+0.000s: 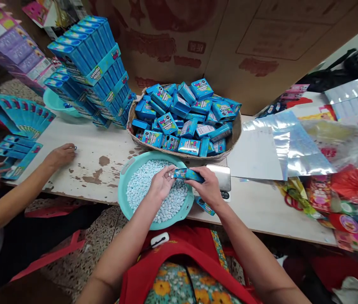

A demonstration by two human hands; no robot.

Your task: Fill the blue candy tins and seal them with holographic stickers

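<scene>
My right hand [207, 182] is closed around a small blue candy box [194, 175], tipped on its side with its open end facing left. My left hand [162, 182] is cupped palm up at that end, with a few pale candies at its fingertips. Both hands are above the right part of a turquoise basin [122, 185] full of small pale blue candies [141, 185]. A digital scale [221, 175] lies just beyond my right hand, partly covered by it. Another blue box [204, 206] lies on the table beneath my right wrist.
A cardboard tray [236, 141] heaped with blue candy boxes stands behind the basin. Stacked display boxes [95, 71] rise at the back left. At the left, a co-worker's hand [60, 156] rests over the table. Silvery sheets [302, 143] and plastic bags lie at the right.
</scene>
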